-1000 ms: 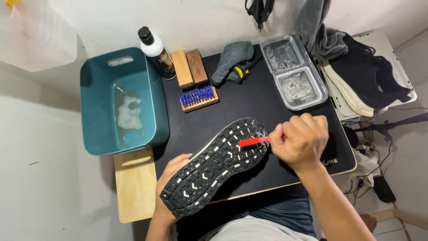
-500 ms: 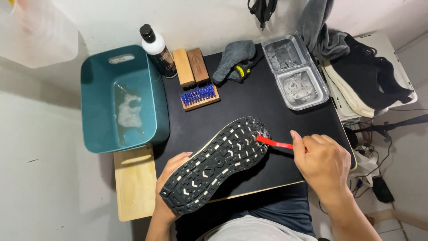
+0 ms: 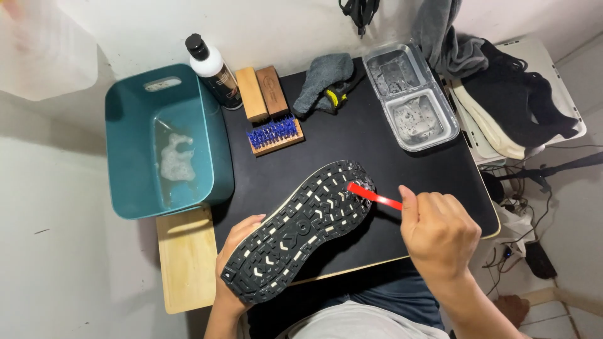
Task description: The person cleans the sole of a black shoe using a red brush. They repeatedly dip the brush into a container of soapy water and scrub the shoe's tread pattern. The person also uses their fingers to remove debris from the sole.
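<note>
A black shoe [image 3: 298, 229] lies sole-up and slanted across the black mat [image 3: 352, 144], its tread showing pale inserts. My left hand [image 3: 233, 248] grips it from underneath near the heel. My right hand [image 3: 440, 235] is closed around a thin red tool [image 3: 372, 195], whose tip rests on the tread at the toe end. The hand sits to the right of the shoe, over the mat's front right part.
A teal tub [image 3: 166, 141] of soapy water stands at the left. Behind the shoe are a blue-bristled brush [image 3: 274, 134], two wooden brushes [image 3: 262, 93], a bottle [image 3: 212, 70], a grey cloth [image 3: 323, 80] and a clear two-part tray [image 3: 411, 94]. Another dark shoe [image 3: 521, 107] lies at right.
My right hand has drawn back to the right and toward me, so the red tool now reaches the toe tread from the side. The shoe and left hand stayed put.
</note>
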